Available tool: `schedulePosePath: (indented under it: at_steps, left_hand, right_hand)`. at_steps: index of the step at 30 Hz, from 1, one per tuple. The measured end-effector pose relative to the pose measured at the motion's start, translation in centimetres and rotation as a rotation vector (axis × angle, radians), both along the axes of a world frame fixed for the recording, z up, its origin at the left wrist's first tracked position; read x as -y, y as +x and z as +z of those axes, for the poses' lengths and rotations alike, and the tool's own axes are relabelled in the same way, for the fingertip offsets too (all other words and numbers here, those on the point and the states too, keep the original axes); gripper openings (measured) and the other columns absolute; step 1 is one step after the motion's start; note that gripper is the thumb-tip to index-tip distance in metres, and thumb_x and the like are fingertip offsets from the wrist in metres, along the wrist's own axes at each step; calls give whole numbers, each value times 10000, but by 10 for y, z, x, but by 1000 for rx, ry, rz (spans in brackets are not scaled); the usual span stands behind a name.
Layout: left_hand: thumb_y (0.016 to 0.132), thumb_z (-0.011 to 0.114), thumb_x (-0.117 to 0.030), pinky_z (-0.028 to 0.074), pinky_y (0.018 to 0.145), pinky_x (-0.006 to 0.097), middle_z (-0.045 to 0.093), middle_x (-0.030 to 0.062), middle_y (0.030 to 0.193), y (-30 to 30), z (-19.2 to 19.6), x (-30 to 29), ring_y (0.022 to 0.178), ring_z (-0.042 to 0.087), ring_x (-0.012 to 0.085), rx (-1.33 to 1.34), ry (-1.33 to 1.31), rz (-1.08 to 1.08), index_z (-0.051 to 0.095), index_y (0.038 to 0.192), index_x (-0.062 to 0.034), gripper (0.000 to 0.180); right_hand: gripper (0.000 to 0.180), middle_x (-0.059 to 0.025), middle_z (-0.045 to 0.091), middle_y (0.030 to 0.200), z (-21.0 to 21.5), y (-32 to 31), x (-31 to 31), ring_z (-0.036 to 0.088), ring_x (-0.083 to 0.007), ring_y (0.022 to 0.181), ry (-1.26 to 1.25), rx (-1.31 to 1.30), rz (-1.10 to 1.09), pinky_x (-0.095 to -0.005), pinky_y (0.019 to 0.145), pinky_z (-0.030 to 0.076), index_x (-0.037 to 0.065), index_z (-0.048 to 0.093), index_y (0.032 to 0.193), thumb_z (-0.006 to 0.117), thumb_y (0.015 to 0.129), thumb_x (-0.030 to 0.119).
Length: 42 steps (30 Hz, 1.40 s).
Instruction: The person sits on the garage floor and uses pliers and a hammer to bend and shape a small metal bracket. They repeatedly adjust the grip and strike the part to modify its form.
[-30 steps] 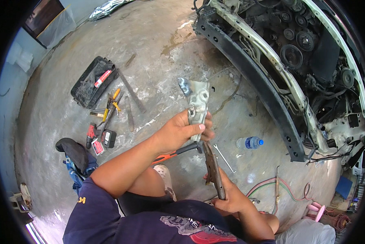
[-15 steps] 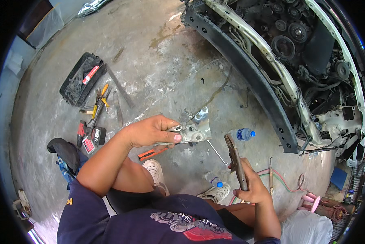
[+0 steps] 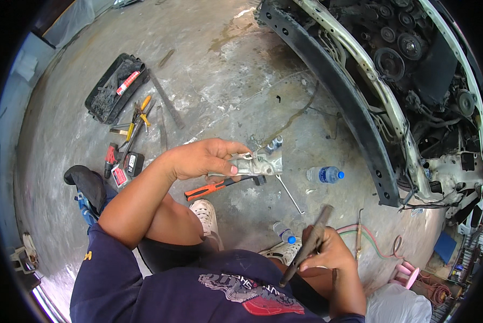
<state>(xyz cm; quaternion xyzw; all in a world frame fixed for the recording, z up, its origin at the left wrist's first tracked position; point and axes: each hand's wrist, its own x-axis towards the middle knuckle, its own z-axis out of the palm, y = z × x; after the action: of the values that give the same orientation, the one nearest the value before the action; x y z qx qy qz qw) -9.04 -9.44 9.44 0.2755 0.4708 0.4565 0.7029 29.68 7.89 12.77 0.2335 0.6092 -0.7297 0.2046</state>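
Note:
My left hand (image 3: 201,158) is closed on a pale grey metal bracket (image 3: 270,166), thumb on top, holding it out over the floor in front of me. Closed around a rusty, dark brown bar-shaped metal tool (image 3: 309,248) is my right hand (image 3: 334,250), low and to the right; the tool's exact kind is unclear. Its upper end tilts away to the right, clear of the bracket. Below the bracket lie an orange-and-black-handled tool (image 3: 206,189) and a thin metal rod (image 3: 290,195).
Water bottles (image 3: 327,174) (image 3: 284,232) are on the concrete. At left are a black tray (image 3: 99,102), pliers (image 3: 139,114) and a cordless drill (image 3: 111,157). A stripped car front (image 3: 338,97) fills the right. Hoses (image 3: 381,243) and a torch (image 3: 359,234) lie lower right.
My right hand has turned the rusty tool and lowered it toward my lap. My left hand and the bracket have shifted slightly up in view; the surroundings shifted with my head.

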Motion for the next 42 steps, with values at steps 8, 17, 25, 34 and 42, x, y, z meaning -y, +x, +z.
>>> schedulePosePath:
  at_steps: [8, 17, 25, 34, 42]
  left_hand:
    - [956, 721, -141, 313, 488, 238, 705, 38, 960, -9, -3, 7, 547, 412, 60, 225, -7, 66, 622, 1397, -3, 472]
    - [921, 741, -91, 309, 477, 231, 748, 76, 1085, -8, -9, 4, 575, 427, 55, 265, 7, 91, 648, 1380, 36, 485]
    - [894, 789, -122, 304, 483, 221, 729, -13, 918, -2, 0, 3, 567, 416, 28, 102, -30, 10, 698, 1329, 14, 465]
    - [880, 812, -136, 302, 485, 217, 707, -36, 841, 0, 5, 1, 552, 410, 23, -6, -35, -21, 730, 1297, -14, 442]
    - [865, 804, -87, 332, 474, 222, 757, -5, 877, 5, -1, -2, 545, 433, 26, -122, -44, -77, 768, 1230, -21, 373]
  right_hand:
    - [754, -188, 456, 1593, 12, 30, 19, 372, -296, 1522, -536, -20, 27, -420, 1248, 243, -45, 436, 1551, 748, 882, 107]
    - [1052, -228, 444, 1538, 22, -6, 37, 416, -382, 1478, -903, -35, -191, -557, 1214, 281, 28, 98, 1670, 671, 789, 65]
    - [920, -301, 560, 1396, 36, -33, -2, 569, -399, 1313, 496, 181, 130, -408, 1108, 450, -42, 374, 1548, 737, 723, 142]
    - [841, -246, 609, 1267, 39, -50, 0, 596, -438, 1211, 700, 152, 252, -451, 1022, 495, 77, 470, 1508, 756, 723, 176]
    - [734, -261, 645, 1232, 32, -56, -5, 634, -422, 1153, 682, 87, 254, -445, 985, 511, 44, 553, 1445, 740, 743, 146]
